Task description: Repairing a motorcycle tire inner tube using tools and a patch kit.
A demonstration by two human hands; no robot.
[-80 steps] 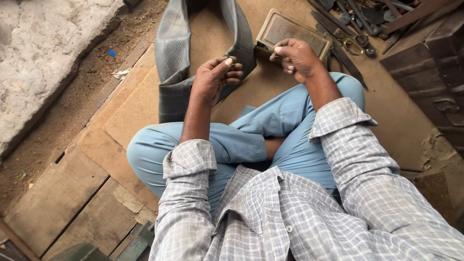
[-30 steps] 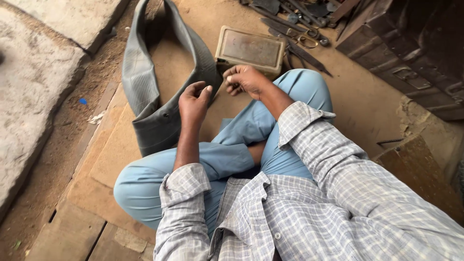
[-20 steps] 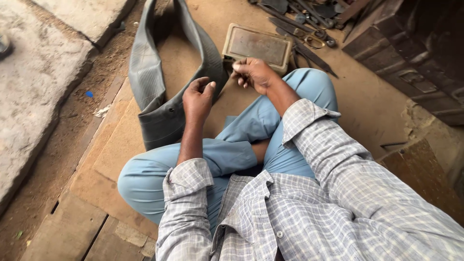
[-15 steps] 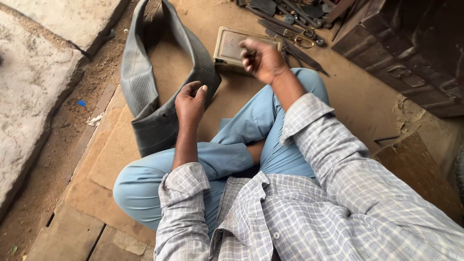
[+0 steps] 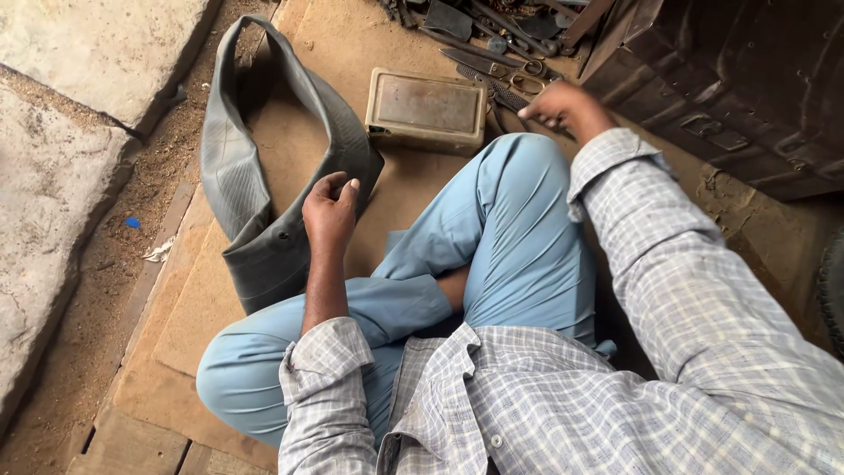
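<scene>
I sit cross-legged on a brown board [image 5: 198,317]. A grey rubber inner tube [image 5: 233,176] lies folded in a loop in front of my knees. My left hand [image 5: 331,209] rests on its near right part, with the fingers curled over the rubber edge. My right hand [image 5: 563,105] is stretched out past my right knee, just right of a flat rusty metal tin [image 5: 426,107]. It hovers over scissors [image 5: 526,84] and files lying there, fingers curled and blurred. Whether it grips anything is unclear.
A heap of dark hand tools [image 5: 492,31] lies behind the tin. A dark metal trunk [image 5: 738,79] stands at the right. Stone slabs [image 5: 61,114] and a strip of dirt with a small blue scrap [image 5: 132,222] border the board on the left.
My right hand left the spot beside my left hand, passed over the tin and reached right to the tools. My left hand stayed on the tube.
</scene>
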